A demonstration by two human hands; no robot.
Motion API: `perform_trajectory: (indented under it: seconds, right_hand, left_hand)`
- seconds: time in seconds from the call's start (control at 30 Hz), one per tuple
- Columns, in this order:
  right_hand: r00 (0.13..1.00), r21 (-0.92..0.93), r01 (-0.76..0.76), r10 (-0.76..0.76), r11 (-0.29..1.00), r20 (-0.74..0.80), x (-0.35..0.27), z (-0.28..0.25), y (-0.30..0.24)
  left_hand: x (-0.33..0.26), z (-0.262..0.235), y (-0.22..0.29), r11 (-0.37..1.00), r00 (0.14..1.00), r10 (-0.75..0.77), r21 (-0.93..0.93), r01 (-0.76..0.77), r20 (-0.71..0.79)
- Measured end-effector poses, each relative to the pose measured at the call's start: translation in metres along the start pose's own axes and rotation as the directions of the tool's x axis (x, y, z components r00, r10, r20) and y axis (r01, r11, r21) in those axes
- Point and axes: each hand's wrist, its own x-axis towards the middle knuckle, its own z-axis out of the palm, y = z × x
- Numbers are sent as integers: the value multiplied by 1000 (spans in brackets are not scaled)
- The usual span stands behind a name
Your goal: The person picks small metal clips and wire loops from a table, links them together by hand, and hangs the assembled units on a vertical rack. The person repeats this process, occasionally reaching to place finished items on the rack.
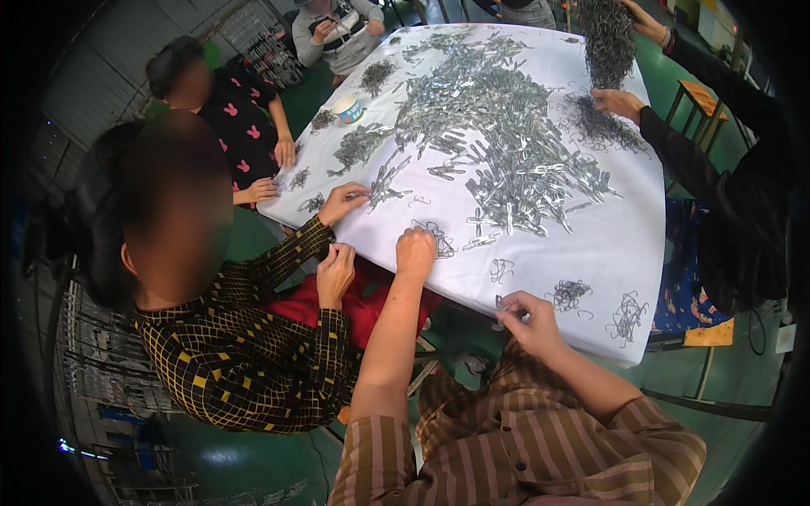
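Note:
My left hand (415,251) is closed, knuckles up, at the edge of a small pile of bent wire pieces (440,239). What its fingers hold, if anything, is hidden. At the near table edge my right hand (530,325) pinches a small metal piece (499,302), too small to make out fully. Ahead of my hands spreads a large heap of flat silvery metal clips (515,181). Thin bent wires (501,270) lie just beyond my right hand, with a denser wire pile (569,294) and a looser wire pile (627,316) to its right.
A white cloth covers the table (380,236). At my left, a co-worker's hand (344,202) touches some clips. Another person's hands (620,103) lift a dark wire bundle (607,42) at the far right. A paper cup (347,109) stands on the left side.

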Motion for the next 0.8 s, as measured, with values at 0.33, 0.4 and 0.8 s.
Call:
perform_trajectory:
  seconds: [0.33,0.4,0.8]
  right_hand:
    - [1000,5,-28,28,1000,1,2,7,8]
    - [999,7,-44,44,999,4,1,9,9]
    - [997,15,-78,78,997,6,-3,12,12]
  left_hand:
    - [-11,-19,-14,778,900,-306,-463,425,312]
    - [-14,-23,-12,769,912,-309,-493,407,270]
    - [-31,-39,10,673,917,-376,-642,368,132]
